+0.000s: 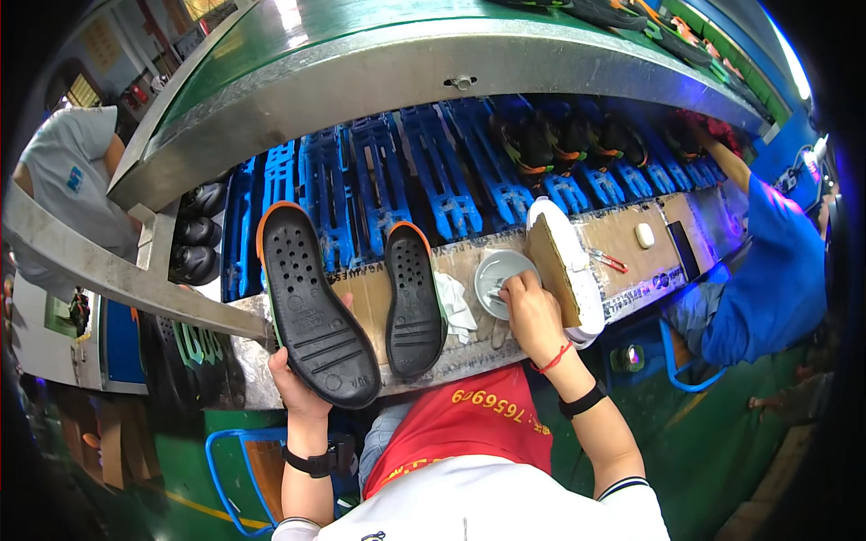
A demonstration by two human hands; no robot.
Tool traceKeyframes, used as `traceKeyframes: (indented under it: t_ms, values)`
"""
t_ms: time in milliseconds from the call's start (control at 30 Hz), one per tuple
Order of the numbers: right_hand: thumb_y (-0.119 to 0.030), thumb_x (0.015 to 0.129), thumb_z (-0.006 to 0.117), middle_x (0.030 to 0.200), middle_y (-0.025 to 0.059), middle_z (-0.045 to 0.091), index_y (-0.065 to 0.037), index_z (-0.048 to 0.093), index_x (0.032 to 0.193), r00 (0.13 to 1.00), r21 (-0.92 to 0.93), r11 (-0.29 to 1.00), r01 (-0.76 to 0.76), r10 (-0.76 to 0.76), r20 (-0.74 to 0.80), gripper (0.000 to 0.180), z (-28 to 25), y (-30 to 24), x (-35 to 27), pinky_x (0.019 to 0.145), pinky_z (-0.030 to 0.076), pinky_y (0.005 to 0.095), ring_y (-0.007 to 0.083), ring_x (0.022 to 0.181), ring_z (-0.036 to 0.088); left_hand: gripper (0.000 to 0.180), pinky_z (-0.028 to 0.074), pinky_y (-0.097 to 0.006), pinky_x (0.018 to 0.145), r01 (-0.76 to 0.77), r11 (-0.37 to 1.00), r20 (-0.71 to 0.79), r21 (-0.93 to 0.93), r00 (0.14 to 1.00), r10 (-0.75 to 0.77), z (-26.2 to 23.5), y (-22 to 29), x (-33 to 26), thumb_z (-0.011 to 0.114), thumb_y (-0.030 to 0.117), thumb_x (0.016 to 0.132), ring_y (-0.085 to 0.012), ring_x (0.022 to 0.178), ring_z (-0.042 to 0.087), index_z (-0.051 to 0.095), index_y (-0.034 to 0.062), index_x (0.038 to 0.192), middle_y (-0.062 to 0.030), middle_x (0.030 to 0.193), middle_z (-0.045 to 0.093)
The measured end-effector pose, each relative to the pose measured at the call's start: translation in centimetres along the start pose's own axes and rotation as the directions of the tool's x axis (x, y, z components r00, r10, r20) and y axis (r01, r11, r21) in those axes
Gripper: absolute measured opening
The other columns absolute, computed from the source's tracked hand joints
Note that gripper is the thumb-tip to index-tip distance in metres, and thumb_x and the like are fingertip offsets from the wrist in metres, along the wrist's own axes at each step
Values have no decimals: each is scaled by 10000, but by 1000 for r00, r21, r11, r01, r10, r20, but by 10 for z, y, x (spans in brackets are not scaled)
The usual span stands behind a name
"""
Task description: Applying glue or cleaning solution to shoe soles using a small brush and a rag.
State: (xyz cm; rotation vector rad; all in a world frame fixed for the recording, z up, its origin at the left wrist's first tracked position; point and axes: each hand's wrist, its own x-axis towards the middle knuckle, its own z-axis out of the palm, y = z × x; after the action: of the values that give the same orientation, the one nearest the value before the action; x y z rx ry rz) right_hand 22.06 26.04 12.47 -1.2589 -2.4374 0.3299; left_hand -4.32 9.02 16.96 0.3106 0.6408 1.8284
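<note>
My left hand (296,386) is closed around the edge of a black shoe sole (317,311), its thumb on the near left side. The sole has an orange rim at the toe, round holes at its far end and ridges lower down. To its right a second black sole (413,311) rests on the bench edge. My right hand (536,314) reaches into a white bowl (482,270), fingertips pinched together. What they hold, if anything, is hidden. Crumpled white cloth (457,308) lies between the second sole and the bowl.
A white block with cardboard (552,266) stands right of the bowl, near a red-handled tool (609,261) and a small white object (644,236). Blue racks (433,180) run behind, some holding dark shoes (568,135), under a metal-edged shelf (388,77). A person in blue (767,270) works at right.
</note>
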Motion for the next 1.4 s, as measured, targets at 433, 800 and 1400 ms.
traceKeyframes:
  t_ms: [433, 800, 1400]
  values:
    - [-67, 843, 634, 914, 160, 586, -15, 581, 878, 992, 272, 960, 62, -28, -127, 82, -66, -40, -4, 623, 524, 420, 348, 723, 642, 710, 470, -324, 942, -166, 466, 203, 869, 979, -29, 17, -25, -12, 885, 175, 634, -208, 1003, 633, 526, -13, 1217, -99, 1115, 642]
    - [-55, 775, 700, 973, 101, 610, -27, 629, 928, 920, 413, 829, 376, -386, -62, 170, -70, -57, -5, 637, 535, 347, 276, 756, 655, 735, 241, -435, 1131, -540, -301, 497, 786, 841, -211, 60, -12, -5, 799, 418, 713, -250, 1276, 453, 506, 99, 1308, -83, 1351, 505]
    - [-68, 746, 691, 979, 103, 634, -31, 618, 915, 814, 329, 756, 566, -575, -78, 188, -79, -59, 3, 607, 542, 324, 240, 763, 666, 906, 434, -364, 981, -463, 132, 475, 876, 876, -82, 50, -10, -19, 917, 329, 570, -223, 1072, 596, 450, 10, 1278, -91, 1205, 586]
